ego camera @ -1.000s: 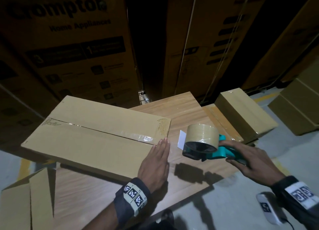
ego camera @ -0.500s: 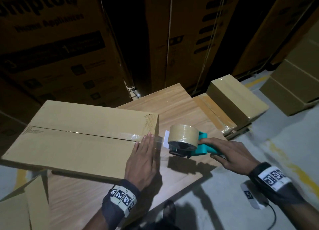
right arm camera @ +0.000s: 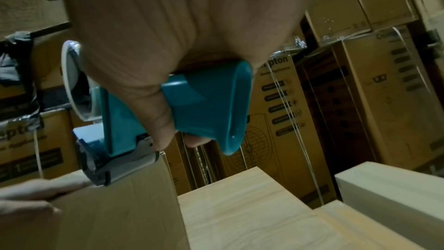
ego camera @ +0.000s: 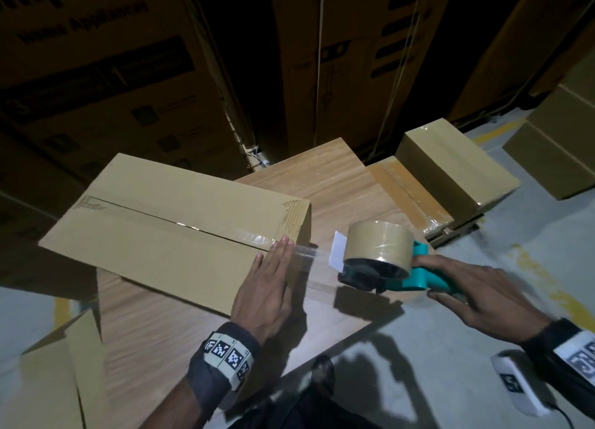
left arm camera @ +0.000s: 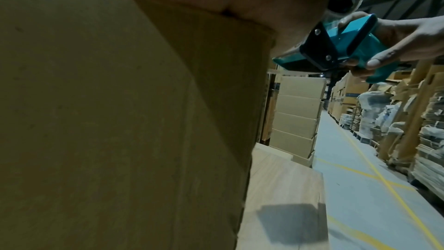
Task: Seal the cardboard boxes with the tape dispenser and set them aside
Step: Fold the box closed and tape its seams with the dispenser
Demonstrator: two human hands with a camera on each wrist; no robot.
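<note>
The left hand [ego camera: 264, 287] lies flat, fingers straight and together, pressing down on the near right corner of the box [ego camera: 167, 232] on the table [ego camera: 341, 187]; its fingertips sit right at the end of the centre seam, where the tape strip [ego camera: 251, 235] reaches the box edge. The right hand [ego camera: 476, 296] is curled around the teal handle of the tape dispenser [ego camera: 383, 261], with the thumb on one side and the fingers wrapped under, as the right wrist view also shows. The dispenser hovers just off the right end of the box, above the table, and a clear stretch of tape [ego camera: 309, 261] runs from its mouth back to the box edge under the left fingertips, so the tape is not yet cut.

Judging by this, the seam of this box is already covered along most of its length, with glossy tape visible near the right end. What seems left for it is to fold the tail down over the end, tear the tape free and move the box away.

Further right, two sealed boxes [ego camera: 450, 171] sit beside the table, apparently already set aside. At the lower left, an open carton flap [ego camera: 64, 348] shows, possibly waiting its turn. Tall stacks of printed cartons [ego camera: 96, 74] stand behind.
</note>
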